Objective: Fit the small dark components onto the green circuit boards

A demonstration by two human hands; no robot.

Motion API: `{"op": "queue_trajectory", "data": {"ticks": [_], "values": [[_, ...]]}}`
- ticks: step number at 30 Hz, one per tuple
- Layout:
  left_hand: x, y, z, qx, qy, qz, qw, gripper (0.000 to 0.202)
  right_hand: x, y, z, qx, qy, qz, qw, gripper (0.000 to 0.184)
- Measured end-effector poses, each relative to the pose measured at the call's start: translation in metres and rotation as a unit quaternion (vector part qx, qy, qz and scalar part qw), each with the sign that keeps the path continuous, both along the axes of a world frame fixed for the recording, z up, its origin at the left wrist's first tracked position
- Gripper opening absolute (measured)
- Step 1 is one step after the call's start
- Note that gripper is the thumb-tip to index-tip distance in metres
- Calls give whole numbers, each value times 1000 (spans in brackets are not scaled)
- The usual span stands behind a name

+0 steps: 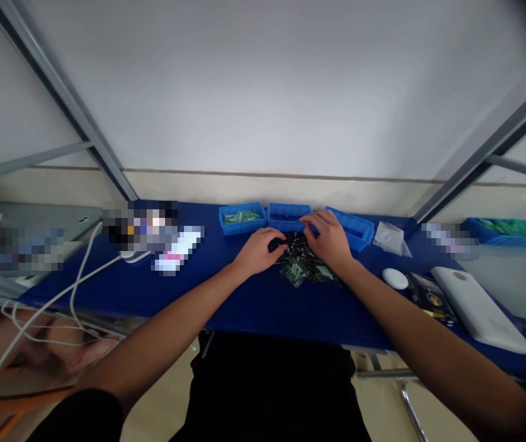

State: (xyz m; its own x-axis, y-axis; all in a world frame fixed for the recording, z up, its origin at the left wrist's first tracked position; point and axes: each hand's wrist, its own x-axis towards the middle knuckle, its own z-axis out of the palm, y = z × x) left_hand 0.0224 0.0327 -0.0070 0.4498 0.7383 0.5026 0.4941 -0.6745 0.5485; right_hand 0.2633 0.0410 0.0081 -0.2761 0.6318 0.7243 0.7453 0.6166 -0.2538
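Note:
A pile of small dark, thin parts (303,250) lies on the blue tabletop, with small green pieces in clear bags (294,274) at its near side. At the pile's left edge is my left hand (259,252), its thumb and fingers curled together near something dark that I cannot make out. My right hand (329,238) reaches over the right side of the pile, fingers bent and closed near the middle blue bin (289,215). Whatever its fingertips hold is too small to name. Left of that bin stands a blue bin with green pieces (243,218); another blue bin (358,236) sits partly behind my right hand.
A clear plastic bag (390,238), a white round case (395,279), a dark packet (431,296) and a long white box (480,310) lie to the right. A phone (178,248) and white cables (78,279) are at left. Metal posts flank the table; another person's legs show lower left.

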Motion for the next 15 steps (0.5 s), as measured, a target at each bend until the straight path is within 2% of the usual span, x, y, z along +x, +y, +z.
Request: {"op": "queue_trajectory", "data": {"ticks": [4, 7, 15], "values": [[0, 3, -7, 6, 30, -9, 999, 17, 5, 12, -11, 8, -52, -63, 997, 21], [-1, 3, -8, 3, 36, -22, 999, 15, 3, 13, -16, 4, -80, -79, 994, 25], [-2, 7, -8, -14, 54, -34, 998, 18, -3, 4, -14, -54, -141, -110, 982, 38]]}}
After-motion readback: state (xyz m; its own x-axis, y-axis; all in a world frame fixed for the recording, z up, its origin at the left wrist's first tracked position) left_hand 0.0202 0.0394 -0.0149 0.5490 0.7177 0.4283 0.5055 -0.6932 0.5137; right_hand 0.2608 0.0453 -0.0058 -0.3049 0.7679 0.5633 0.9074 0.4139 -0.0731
